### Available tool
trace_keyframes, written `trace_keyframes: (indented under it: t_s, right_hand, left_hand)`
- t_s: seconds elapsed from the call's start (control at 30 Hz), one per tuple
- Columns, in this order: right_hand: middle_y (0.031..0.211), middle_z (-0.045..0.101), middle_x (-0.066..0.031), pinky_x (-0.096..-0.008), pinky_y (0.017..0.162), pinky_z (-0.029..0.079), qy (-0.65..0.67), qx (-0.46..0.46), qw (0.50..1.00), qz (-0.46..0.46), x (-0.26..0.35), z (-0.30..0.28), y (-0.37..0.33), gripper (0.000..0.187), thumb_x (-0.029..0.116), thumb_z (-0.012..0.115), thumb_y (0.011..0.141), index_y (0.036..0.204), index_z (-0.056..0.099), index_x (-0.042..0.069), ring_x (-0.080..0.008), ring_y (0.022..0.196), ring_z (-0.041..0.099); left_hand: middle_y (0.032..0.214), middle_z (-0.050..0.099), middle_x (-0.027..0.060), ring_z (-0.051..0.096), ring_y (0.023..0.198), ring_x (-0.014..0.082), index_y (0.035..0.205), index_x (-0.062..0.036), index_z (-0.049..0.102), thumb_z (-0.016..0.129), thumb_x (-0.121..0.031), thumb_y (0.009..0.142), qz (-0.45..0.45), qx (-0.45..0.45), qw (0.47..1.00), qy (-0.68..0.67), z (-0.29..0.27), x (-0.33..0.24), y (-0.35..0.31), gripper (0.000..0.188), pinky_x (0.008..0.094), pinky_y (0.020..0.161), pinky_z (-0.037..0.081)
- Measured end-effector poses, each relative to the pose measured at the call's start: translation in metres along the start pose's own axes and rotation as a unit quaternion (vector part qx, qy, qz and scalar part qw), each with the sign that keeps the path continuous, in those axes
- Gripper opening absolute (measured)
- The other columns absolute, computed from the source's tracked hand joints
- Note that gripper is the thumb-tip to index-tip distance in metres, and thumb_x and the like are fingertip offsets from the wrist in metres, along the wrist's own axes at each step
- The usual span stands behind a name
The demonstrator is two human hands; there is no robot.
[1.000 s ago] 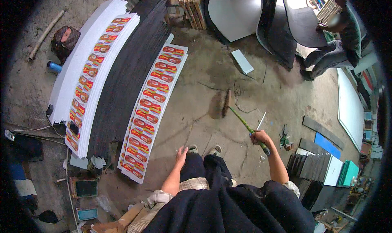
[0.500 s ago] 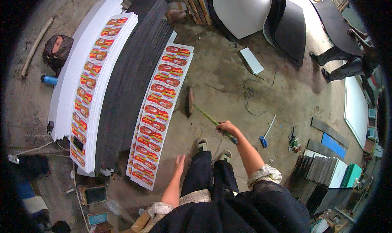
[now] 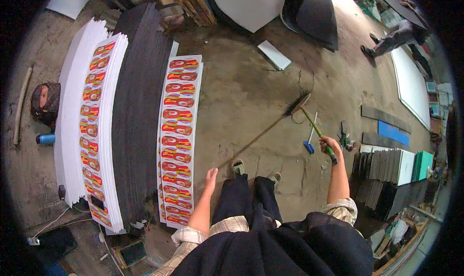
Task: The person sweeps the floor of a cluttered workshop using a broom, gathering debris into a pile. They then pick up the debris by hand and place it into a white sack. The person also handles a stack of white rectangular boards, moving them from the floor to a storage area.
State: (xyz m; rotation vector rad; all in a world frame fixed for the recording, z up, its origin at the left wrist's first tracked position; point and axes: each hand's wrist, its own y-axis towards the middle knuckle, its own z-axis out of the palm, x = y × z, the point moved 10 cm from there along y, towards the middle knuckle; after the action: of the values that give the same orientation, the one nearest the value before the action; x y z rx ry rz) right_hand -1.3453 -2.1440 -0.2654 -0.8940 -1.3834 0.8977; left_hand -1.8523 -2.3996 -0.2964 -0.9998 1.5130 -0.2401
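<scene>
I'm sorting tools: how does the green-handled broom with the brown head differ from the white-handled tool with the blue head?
The green-handled broom is gripped in the right hand; the white-handled tool lies on the floor. The broom's brown head is wide, the tool's blue head smaller. In view, the broom's head is at its upper end, the tool's at its lower. Both have a slim handle with a head at one end.
</scene>
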Motion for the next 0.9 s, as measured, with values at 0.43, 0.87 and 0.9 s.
trace_keyframes:
  t_s: [0.43,0.87,0.9]
  right_hand:
    - [0.059,0.044,-0.0010,-0.0237,0.039,0.036,-0.268,0.253,0.929,-0.030,-0.130,0.119,-0.114,0.043,0.008,0.051,0.074,0.116,0.042,0.009,-0.0087,0.046,0.041]
    - [0.060,0.052,-0.0022,-0.0251,0.042,0.039,-0.492,0.222,0.837,-0.088,-0.236,0.148,-0.062,0.045,0.014,0.060,0.064,0.108,0.051,0.008,-0.0097,0.046,0.045]
    - [0.060,0.052,-0.0021,-0.0248,0.042,0.038,-0.509,0.196,0.834,-0.088,-0.233,0.120,-0.053,0.045,0.014,0.060,0.064,0.108,0.051,0.008,-0.0095,0.046,0.045]
  left_hand:
    - [0.105,0.049,0.0095,0.044,0.100,0.0201,0.104,-0.0025,0.047,0.048,-0.039,0.077,-0.045,-0.135,0.988,-0.053,0.024,0.107,-0.116,0.045,0.0306,0.086,0.032]
    - [0.105,0.049,0.0095,0.043,0.101,0.0196,0.105,-0.0034,0.046,0.049,-0.040,0.076,-0.106,-0.194,0.973,-0.067,0.035,0.170,-0.250,0.047,0.0304,0.086,0.032]
    - [0.105,0.049,0.0095,0.042,0.102,0.0196,0.106,-0.0037,0.046,0.049,-0.040,0.076,-0.108,-0.185,0.974,-0.072,0.038,0.170,-0.251,0.047,0.0304,0.086,0.032]
